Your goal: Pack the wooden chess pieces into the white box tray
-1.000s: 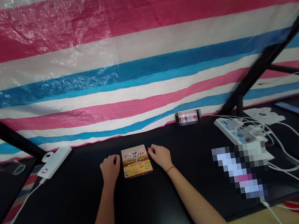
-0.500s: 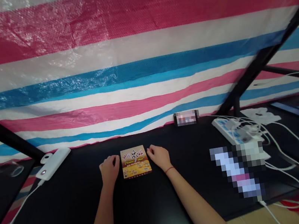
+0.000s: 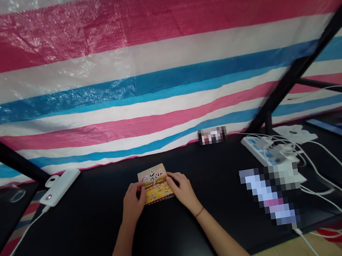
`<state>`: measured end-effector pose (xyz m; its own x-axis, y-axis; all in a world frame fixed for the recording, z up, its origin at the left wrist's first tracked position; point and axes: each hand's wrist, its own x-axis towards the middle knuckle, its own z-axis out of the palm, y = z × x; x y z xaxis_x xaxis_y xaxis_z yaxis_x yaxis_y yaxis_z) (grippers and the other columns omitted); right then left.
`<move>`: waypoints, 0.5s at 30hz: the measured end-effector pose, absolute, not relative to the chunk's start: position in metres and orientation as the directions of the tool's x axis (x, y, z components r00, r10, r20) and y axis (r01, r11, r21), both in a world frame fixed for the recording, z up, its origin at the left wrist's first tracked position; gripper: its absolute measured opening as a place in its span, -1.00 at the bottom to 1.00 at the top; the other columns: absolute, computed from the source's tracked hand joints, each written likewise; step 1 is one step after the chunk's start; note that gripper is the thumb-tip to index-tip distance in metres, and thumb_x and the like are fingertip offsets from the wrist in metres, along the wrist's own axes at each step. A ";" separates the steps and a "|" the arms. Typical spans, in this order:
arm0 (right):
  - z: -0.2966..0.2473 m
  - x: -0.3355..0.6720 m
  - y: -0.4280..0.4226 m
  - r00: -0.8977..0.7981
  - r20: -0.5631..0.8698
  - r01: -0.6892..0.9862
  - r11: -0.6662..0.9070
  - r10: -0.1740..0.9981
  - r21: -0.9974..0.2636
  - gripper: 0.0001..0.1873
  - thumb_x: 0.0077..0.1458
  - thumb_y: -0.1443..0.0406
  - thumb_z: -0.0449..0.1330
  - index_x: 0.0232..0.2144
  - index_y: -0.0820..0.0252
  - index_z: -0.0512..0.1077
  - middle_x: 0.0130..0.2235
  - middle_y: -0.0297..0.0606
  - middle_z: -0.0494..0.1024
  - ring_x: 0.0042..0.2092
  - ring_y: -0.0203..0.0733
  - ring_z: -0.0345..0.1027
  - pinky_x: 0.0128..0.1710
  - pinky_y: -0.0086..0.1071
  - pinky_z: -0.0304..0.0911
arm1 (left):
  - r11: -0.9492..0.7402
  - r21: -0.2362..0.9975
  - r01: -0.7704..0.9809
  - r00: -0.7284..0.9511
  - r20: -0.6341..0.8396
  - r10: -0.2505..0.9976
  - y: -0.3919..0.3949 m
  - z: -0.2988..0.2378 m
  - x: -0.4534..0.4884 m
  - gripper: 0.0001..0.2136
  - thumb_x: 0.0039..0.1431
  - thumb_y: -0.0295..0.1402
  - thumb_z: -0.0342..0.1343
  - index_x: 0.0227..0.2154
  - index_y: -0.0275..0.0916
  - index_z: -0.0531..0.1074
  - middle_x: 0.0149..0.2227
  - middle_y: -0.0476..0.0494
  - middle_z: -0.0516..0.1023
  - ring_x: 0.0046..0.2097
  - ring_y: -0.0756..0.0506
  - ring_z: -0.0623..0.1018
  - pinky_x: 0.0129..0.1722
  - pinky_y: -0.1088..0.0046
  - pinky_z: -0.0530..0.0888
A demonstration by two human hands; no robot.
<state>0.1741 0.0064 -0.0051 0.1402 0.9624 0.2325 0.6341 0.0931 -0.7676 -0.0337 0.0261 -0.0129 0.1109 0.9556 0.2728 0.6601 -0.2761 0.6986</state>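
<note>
A small orange-yellow box (image 3: 155, 184) with red lettering on its lid is in the middle of a black table (image 3: 86, 232). My left hand (image 3: 133, 202) grips its left side, fingers curled over the edge. My right hand (image 3: 182, 190) grips its right side, thumb on the lid. The box looks tilted, its near edge raised a little off the table. A thin red band circles my right wrist.
A white power bank (image 3: 59, 187) with a white cable lies at the left. A white power strip (image 3: 263, 150) with tangled white cables sits at the right, beside blurred items. A striped pink, white and blue tarp (image 3: 151, 83) hangs behind. Black frame bars (image 3: 295, 71) slant on both sides.
Both hands lay flat beside the box before. Now they have closed onto its two sides and pulled it slightly nearer, tilting it.
</note>
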 end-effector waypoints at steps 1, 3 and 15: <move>-0.002 0.171 0.007 0.173 0.226 0.564 0.092 0.959 -0.821 -0.67 0.21 0.15 0.06 -0.10 0.16 0.50 -0.19 -0.17 0.55 -0.15 -0.13 0.38 -0.12 -0.30 0.23 | -0.279 0.711 0.645 0.118 0.268 0.956 0.025 -0.013 -0.033 -0.75 0.22 -0.26 -0.08 -0.22 -0.20 0.48 -0.30 -0.12 0.50 -0.25 -0.10 0.52 -0.17 0.35 0.46; 0.006 0.162 0.010 0.237 0.187 0.402 0.079 0.953 -0.912 -0.64 0.16 0.12 0.10 -0.11 0.20 0.49 -0.24 -0.16 0.56 -0.22 -0.12 0.40 -0.19 -0.30 0.29 | -0.276 0.733 0.622 0.118 0.261 0.958 0.022 -0.012 -0.032 -0.76 0.22 -0.29 -0.08 -0.23 -0.19 0.48 -0.27 -0.15 0.51 -0.22 -0.11 0.53 -0.13 0.32 0.47; 0.063 0.051 0.021 -0.285 0.348 0.382 0.439 0.893 -0.813 -0.84 0.15 0.32 0.12 -0.27 0.17 0.50 -0.29 -0.28 0.54 -0.30 -0.26 0.36 -0.20 -0.37 0.26 | -0.323 0.807 0.494 -0.504 0.569 0.650 0.000 0.115 -0.107 -0.66 0.18 -0.20 0.08 -0.01 -0.19 0.39 -0.12 -0.12 0.50 -0.13 -0.08 0.52 -0.11 0.37 0.48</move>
<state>0.0506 0.0214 0.0631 -0.2852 0.8930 0.3483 0.3815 0.4391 -0.8134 -0.1070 -0.0004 0.1145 -0.5042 0.6498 0.5688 0.4942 -0.3230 0.8071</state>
